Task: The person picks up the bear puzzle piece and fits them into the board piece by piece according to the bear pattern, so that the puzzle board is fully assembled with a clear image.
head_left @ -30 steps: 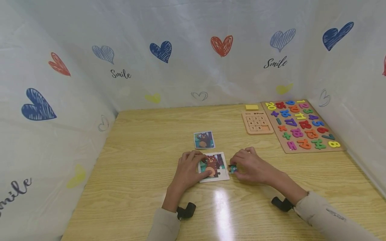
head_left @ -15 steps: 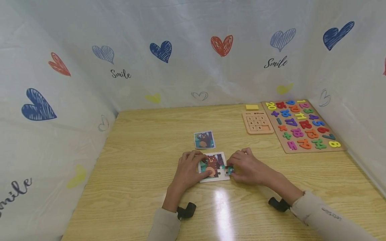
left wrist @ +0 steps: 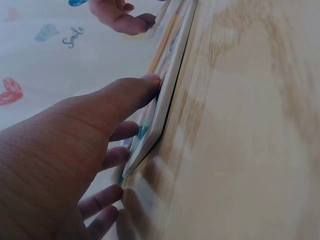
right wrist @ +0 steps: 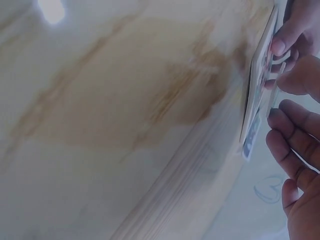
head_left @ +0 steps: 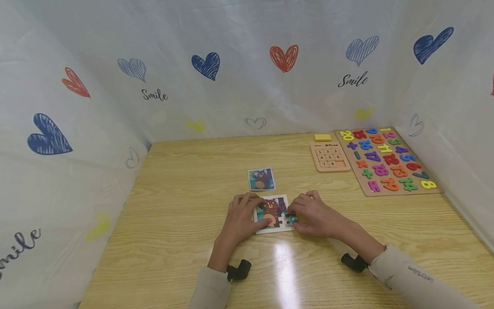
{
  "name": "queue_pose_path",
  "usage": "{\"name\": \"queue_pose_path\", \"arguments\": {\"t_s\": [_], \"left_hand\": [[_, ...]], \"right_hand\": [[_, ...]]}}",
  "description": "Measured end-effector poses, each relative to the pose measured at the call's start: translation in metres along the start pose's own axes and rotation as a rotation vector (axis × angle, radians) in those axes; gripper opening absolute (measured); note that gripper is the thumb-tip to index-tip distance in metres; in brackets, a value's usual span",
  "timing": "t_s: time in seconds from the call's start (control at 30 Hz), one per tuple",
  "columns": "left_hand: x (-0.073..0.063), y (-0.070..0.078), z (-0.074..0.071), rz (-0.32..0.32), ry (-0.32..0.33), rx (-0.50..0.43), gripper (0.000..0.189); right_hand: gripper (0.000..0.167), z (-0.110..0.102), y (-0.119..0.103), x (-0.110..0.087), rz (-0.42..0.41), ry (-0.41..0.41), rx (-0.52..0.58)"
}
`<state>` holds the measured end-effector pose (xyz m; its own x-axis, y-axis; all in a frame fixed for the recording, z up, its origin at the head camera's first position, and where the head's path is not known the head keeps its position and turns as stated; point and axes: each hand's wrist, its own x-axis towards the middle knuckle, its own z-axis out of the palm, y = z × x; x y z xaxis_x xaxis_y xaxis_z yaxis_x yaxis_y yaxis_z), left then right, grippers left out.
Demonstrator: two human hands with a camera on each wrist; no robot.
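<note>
A jigsaw puzzle board (head_left: 272,214) with a bear picture in a white frame lies on the table, a white gap showing at its lower right. My left hand (head_left: 241,218) rests on its left side; the thumb (left wrist: 150,82) touches the puzzle's face while the other fingers lie spread about the edge. Between thumb and fingers, my right hand (head_left: 314,216) pinches a teal puzzle piece (head_left: 291,219) over the board's right edge, beside the gap. Seen edge-on in the right wrist view, the piece (right wrist: 275,95) stands a little off the board (right wrist: 257,80).
Behind the board lies a matching bear picture card (head_left: 261,179). Farther back on the right are a wooden sliding number puzzle (head_left: 329,158), a yellow block (head_left: 322,137) and a board of coloured numbers (head_left: 387,163). A white curtain printed with hearts (head_left: 231,98) encloses the table.
My right hand has moved left, bringing the pinched puzzle piece from beside the board to over its right edge. The left hand has stayed in place.
</note>
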<state>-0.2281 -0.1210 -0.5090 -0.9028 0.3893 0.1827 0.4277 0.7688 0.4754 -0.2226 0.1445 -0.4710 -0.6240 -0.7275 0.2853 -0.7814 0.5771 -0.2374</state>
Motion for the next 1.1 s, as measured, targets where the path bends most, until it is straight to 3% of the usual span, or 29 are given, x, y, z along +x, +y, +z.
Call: {"name": "queue_pose_path", "arguments": {"t_s": [1.1], "left_hand": [[-0.0002, 0.0006, -0.0011, 0.008, -0.006, 0.006, 0.053]], "right_hand": [[0.025, 0.0097, -0.0064, 0.0082, -0.010, -0.033, -0.019]]}}
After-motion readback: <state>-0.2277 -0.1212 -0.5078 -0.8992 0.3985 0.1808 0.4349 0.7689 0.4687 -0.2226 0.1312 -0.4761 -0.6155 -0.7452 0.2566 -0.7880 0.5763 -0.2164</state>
